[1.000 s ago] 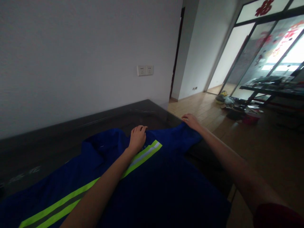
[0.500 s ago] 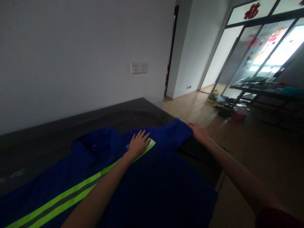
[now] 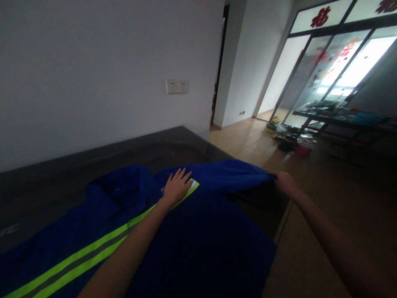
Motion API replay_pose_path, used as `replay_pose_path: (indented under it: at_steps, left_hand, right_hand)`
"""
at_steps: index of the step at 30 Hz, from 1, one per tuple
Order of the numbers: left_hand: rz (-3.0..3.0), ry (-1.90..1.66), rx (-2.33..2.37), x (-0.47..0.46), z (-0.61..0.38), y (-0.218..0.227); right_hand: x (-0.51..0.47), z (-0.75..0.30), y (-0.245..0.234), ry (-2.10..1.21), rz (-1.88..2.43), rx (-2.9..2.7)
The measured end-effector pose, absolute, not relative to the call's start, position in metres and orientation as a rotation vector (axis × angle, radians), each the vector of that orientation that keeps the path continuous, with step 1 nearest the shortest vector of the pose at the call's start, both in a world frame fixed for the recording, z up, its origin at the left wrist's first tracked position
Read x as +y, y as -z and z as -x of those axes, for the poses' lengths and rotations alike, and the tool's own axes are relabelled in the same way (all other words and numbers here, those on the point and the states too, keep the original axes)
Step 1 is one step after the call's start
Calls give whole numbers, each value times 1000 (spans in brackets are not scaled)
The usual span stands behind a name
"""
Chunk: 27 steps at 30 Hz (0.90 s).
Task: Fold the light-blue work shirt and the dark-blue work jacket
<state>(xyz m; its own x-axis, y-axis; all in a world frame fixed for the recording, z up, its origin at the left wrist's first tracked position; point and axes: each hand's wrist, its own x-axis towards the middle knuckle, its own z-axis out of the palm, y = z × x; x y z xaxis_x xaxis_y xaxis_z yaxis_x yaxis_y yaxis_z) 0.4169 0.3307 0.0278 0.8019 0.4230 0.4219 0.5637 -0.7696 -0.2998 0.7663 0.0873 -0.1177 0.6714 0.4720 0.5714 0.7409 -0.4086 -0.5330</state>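
Note:
A blue work jacket with a yellow-green and grey reflective stripe lies spread on a dark glossy table. My left hand rests flat on the jacket's chest, fingers stretched out, at the end of the stripe beside the collar. My right hand is closed on the end of the jacket's sleeve, which is stretched out to the right past the table's edge.
A white wall with a double socket stands behind the table. To the right is wooden floor, a doorway, glass doors with red paper cuttings, a dark side table and several bowls and items on the floor.
My right hand has pulled the sleeve outward to the right, beyond the table edge, closing on its end. My left hand has gone from curled to flat on the jacket.

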Motion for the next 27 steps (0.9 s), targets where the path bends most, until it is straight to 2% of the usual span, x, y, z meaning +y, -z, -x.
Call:
replay_pose_path:
  at_steps: [2, 5, 10, 15, 21, 24, 27]
  left_hand:
    - [2571, 467, -737, 331, -417, -27]
    - [2565, 460, -734, 333, -417, -27]
    - [2541, 568, -697, 329, -416, -30]
    - [2552, 624, -632, 313, -409, -33]
    - [2687, 408, -612, 293, -388, -23]
    - [2773, 505, -507, 283, -367, -39]
    - [2776, 791, -386, 280, -331, -79]
  right_hand:
    - [84, -766, 134, 329, 2133, -989]
    - [78, -757, 137, 414, 2144, -1018]
    - [77, -695, 92, 632, 2053, -983]
    - [102, -598, 56, 511, 1732, -1412]
    - [136, -555, 65, 980, 1705, -1672]
    - [145, -564, 69, 981, 1722, -1705]
    - [148, -565, 50, 917, 1656, -1700]
